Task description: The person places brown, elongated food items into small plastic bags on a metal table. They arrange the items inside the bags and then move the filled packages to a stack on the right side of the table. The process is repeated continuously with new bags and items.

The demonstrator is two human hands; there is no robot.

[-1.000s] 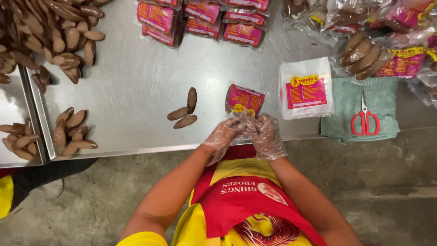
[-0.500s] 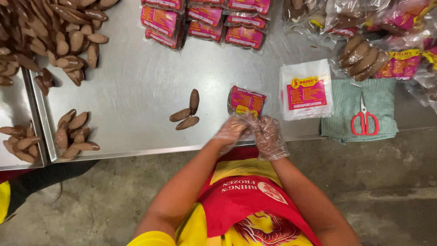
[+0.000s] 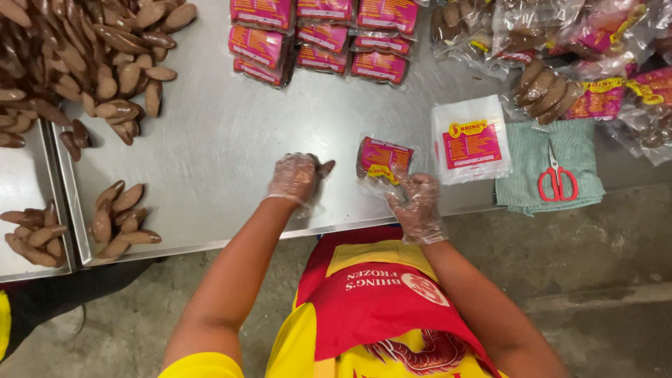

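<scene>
A steel table [image 3: 210, 140] stood over a rough concrete floor, with a loose heap of brown pieces [image 3: 77, 49] at its far left corner and rows of pink packs [image 3: 322, 35] along the far edge. The left hand [image 3: 294, 178], in a thin clear glove, lay curled down on the steel, closed over brown pieces [image 3: 324, 168]; one tip stuck out toward the right. The right hand [image 3: 416, 206], gloved too, was half open near the table's front edge, its fingers pinching the clear mouth of a part-filled bag [image 3: 381, 157]. That bag lay flat just right of the left hand, between the two hands, its long axis running left to right and its open end toward the right hand. The gripped pieces pointed at the bag, close beside it but apart. The left hand was nearer the bag's closed end, the right at its mouth. A stack of flat bags [image 3: 470, 138] lay further right, beside red scissors [image 3: 556, 178] on a green cloth [image 3: 581, 150].
</scene>
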